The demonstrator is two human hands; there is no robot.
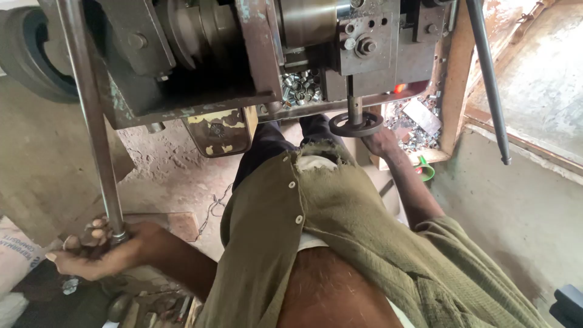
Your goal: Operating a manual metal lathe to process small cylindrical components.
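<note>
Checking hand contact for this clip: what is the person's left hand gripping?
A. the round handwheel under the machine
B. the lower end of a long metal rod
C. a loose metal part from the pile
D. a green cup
B: the left hand is closed around the bottom of the long metal rod, while the right hand is at the handwheel.

1. The machine body fills the whole top of the view and overhangs the person's lap; there is no way upward past it.
2. The left hand wraps the foot of the long steel rod, which bars the left side on a slant.
3. The open concrete floor between the rod and the olive shirt leaves a free lane.
4. The right hand sits under the round handwheel, hemmed in by the wooden tray of metal pieces.
5. A dark bar slants down on the right; the grey wall beneath it is bare.
</note>
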